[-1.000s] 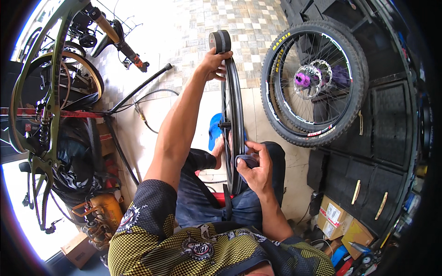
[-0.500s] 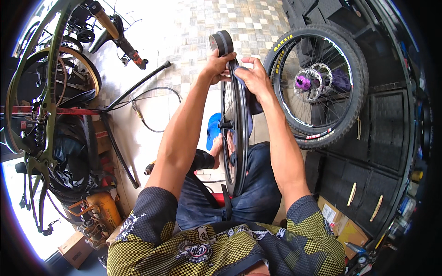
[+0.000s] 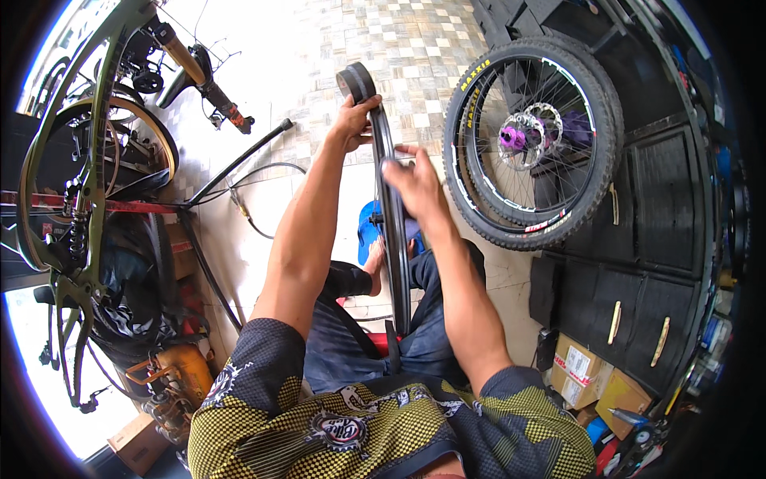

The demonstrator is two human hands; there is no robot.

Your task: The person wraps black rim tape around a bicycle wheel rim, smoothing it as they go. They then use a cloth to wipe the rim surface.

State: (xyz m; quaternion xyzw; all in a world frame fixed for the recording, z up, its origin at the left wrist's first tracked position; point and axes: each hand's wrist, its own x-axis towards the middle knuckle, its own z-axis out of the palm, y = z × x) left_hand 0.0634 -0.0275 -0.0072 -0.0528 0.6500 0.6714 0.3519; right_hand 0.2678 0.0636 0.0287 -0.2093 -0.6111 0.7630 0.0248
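Observation:
A spoked bicycle wheel (image 3: pixel 399 271) without a tire stands upright between my knees, its rim edge toward me. At its far top my left hand (image 3: pixel 353 121) is closed around the rim, just below a roll of dark tape (image 3: pixel 357 82). A dark strip lies along the rim's outer face. My right hand (image 3: pixel 419 190) is at the rim nearer to me, its thumb on the strip and its index finger stretched forward. Under that thumb is what looks like a dark cloth, blurred by motion and mostly hidden behind the hand.
Wheels with knobbly tires (image 3: pixel 594 188) and purple hubs lean against black cabinets (image 3: pixel 638 231) on the right. On the left, a green bike frame (image 3: pixel 100 120) hangs at a red and black repair stand (image 3: pixel 243 160). An orange compressor (image 3: pixel 179 363) and cardboard boxes (image 3: pixel 578 367) flank me.
My right hand has slid along the rim toward me. In the picture the wheel's top, the tape roll and my left hand have shifted left, and the wheel appears more edge-on.

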